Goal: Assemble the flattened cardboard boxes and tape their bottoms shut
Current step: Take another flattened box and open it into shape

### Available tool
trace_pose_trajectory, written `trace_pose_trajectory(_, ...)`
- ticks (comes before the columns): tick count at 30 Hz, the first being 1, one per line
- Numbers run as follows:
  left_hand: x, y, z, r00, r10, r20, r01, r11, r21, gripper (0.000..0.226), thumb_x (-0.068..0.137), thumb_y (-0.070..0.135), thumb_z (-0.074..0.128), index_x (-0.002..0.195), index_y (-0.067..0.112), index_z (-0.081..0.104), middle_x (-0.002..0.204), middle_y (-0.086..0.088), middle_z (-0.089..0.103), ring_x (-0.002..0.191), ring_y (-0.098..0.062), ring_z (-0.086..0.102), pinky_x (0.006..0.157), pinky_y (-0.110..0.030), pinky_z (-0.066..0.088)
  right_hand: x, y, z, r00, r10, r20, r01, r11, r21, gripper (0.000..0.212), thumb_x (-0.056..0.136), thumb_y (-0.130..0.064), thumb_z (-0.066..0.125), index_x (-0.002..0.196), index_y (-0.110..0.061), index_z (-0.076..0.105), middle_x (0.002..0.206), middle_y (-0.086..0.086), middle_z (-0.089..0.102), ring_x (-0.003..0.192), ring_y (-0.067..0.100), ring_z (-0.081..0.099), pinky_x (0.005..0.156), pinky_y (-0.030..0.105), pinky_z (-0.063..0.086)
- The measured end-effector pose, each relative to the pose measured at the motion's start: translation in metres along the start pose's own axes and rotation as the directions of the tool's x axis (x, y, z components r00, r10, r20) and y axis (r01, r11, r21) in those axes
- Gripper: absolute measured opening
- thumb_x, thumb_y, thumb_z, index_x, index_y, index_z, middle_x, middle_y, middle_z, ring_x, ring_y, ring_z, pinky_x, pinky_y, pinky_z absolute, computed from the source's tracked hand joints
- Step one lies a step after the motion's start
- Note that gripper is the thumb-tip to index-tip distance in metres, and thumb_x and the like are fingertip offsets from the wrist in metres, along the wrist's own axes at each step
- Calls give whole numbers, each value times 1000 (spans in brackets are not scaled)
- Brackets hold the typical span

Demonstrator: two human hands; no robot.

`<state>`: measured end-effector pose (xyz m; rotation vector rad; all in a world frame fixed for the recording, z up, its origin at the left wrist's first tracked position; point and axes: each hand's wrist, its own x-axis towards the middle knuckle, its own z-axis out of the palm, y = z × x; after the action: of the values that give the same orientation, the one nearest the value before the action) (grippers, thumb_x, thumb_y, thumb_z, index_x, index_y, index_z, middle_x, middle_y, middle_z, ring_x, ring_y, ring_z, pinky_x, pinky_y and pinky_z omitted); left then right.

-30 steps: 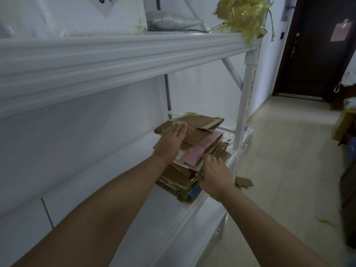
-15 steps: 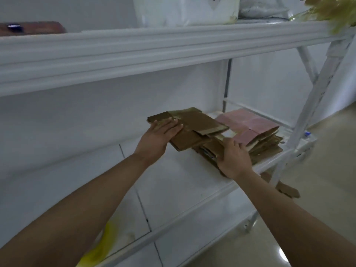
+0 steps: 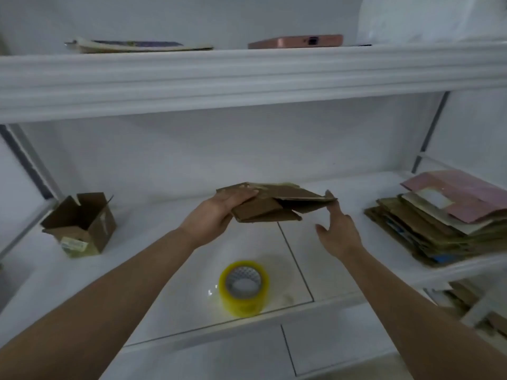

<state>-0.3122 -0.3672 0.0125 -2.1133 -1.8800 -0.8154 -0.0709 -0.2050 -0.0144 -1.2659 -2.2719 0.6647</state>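
A flattened brown cardboard box (image 3: 277, 204) is held above the middle of the white shelf (image 3: 164, 270). My left hand (image 3: 214, 215) grips its left end, fingers laid over the top. My right hand (image 3: 336, 231) is open, its fingertips touching the box's right corner. A roll of yellow tape (image 3: 243, 287) stands on the shelf near the front edge, below the box. The stack of flattened boxes (image 3: 439, 223), topped by a pink sheet, lies at the shelf's right end. An assembled open brown box (image 3: 81, 224) stands at the left end.
The upper shelf (image 3: 247, 75) runs across overhead, with a flat pink case (image 3: 296, 42) and a thin booklet (image 3: 137, 46) on it. More cardboard (image 3: 472, 303) lies on a lower level at the right. The shelf's back wall is white.
My left hand has carried the flattened box leftward off the stack to the shelf's middle. My right hand left the stack and now touches the box's right corner. The view swung left.
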Motion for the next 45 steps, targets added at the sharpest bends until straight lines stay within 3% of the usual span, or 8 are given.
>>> trace_pose_trajectory(6, -83, -62, -58, 986, -166, 19, 167, 983, -83, 59, 94, 5, 49, 148, 22, 31, 147, -1, 45, 129, -20, 48, 104, -22, 37, -16, -102, 84, 997, -66, -28, 70, 983, 171, 63, 92, -2, 50, 147, -20, 27, 129, 18, 56, 107, 36, 60, 82, 33, 46)
trace_pose_trajectory(11, -145, -115, -91, 941, -314, 124, 328, 938, -114, 68, 95, 21, 56, 153, 15, 21, 150, -5, 42, 133, -23, 46, 110, -39, 38, -38, -173, 142, 994, -109, -20, 111, 961, 255, 48, 94, 2, 43, 139, -15, 40, 128, 15, 60, 109, 34, 59, 82, 32, 44)
trace_pose_trajectory(17, -189, -125, -111, 891, -349, 291, 428, 858, -282, 86, 92, 21, 57, 147, 35, -7, 131, 26, 42, 112, 10, 46, 88, -1, 40, -49, -216, 182, 992, -102, 77, 83, 972, 220, 32, 94, 0, 42, 123, -8, 52, 108, 16, 68, 93, 34, 61, 71, 31, 41)
trace_pose_trajectory(24, -229, -126, -101, 780, -442, 443, 622, 464, -631, 83, 79, 71, 51, 145, 54, 3, 144, 19, 40, 135, -10, 41, 110, -36, 40, -59, -232, 220, 968, 35, 249, -136, 906, 402, 47, 106, -41, 24, 105, -11, 60, 106, 12, 64, 101, 29, 61, 96, 45, 47)
trace_pose_trajectory(28, -231, -131, -104, 674, -509, 536, 646, 53, -761, 81, 61, 95, 29, 134, 60, 33, 145, 9, 46, 136, -23, 40, 112, -55, 31, -57, -241, 228, 973, 22, 231, -124, 893, 433, 52, 104, -47, 20, 112, -16, 60, 113, 11, 65, 107, 28, 60, 101, 50, 44)
trace_pose_trajectory(31, -227, -136, -108, 667, -521, 533, 562, -118, -818, 69, 83, 79, 30, 141, 42, 38, 145, 0, 49, 132, -30, 46, 106, -61, 36, -57, -240, 230, 972, 28, 232, -134, 880, 456, 55, 103, -50, 19, 116, -17, 61, 115, 10, 64, 110, 27, 59, 103, 48, 43)
trace_pose_trajectory(35, -217, -131, -105, 608, -620, 496, 558, -111, -822, 35, 101, 34, 41, 135, 35, 49, 123, -8, 65, 117, -34, 59, 101, -63, 42, -54, -239, 228, 969, 14, 246, -135, 866, 482, 55, 103, -51, 21, 119, -14, 58, 116, 9, 63, 110, 25, 58, 100, 44, 44)
trace_pose_trajectory(45, -210, -135, -78, 620, -692, 370, 364, -165, -917, 45, 99, 2, 40, 137, 24, 50, 120, -17, 65, 91, -28, 69, 65, -34, 56, -66, -235, 236, 936, -210, 282, -92, 628, 773, 38, 98, -14, 54, 132, -18, 37, 116, 9, 61, 106, 23, 63, 74, 29, 57)
